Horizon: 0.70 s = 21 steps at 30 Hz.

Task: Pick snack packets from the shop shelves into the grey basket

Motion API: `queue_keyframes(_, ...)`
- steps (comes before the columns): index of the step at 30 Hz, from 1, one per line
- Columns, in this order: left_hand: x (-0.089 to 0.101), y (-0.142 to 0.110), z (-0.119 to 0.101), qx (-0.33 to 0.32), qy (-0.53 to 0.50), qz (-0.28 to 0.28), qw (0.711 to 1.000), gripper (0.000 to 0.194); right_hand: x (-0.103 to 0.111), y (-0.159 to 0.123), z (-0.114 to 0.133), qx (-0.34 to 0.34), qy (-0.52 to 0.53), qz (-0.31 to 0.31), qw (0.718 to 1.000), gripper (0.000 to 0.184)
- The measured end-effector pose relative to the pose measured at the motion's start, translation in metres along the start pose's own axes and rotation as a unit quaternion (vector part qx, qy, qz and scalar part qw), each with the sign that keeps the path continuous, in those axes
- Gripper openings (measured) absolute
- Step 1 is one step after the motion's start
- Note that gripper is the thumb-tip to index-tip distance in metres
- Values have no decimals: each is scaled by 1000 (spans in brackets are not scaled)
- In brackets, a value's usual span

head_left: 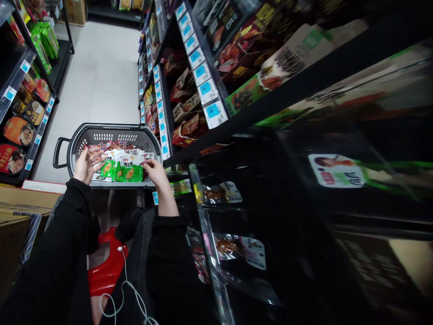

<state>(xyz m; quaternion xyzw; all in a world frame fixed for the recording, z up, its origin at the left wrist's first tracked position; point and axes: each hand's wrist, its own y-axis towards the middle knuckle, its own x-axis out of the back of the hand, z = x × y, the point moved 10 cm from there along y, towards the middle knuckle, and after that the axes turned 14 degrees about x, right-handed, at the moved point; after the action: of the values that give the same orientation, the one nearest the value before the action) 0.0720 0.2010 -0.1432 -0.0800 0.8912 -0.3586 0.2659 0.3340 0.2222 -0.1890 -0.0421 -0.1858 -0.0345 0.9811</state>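
A grey shopping basket (pixel 76 135) with a black rim holds green-and-white snack packets (pixel 130 170) and several red ones (pixel 117 145). Over the basket's left side is my left hand (pixel 86 166), fingers spread apart beside the green packets, with nothing gripped in it. At the right side, my right hand (pixel 156 172) pinches the upper right corner of the front green-and-white packet between thumb and fingers. The lower part of the basket's contents is hidden.
Shelves of packaged snacks with blue price tags (pixel 201 72) rise close on my right. Instant noodle bowls (pixel 19 131) line the left shelf. Cardboard boxes (pixel 27 198) stand at lower left. A red stool (pixel 106 271) and a white cable (pixel 126 282) are below me.
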Motion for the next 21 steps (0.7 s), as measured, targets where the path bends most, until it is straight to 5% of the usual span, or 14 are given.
queue_keyframes(21, -2, -2, -1, 3, 11, 0, 1000, 39, -16, -1, -7, 20, -47, 74, 996, 20)
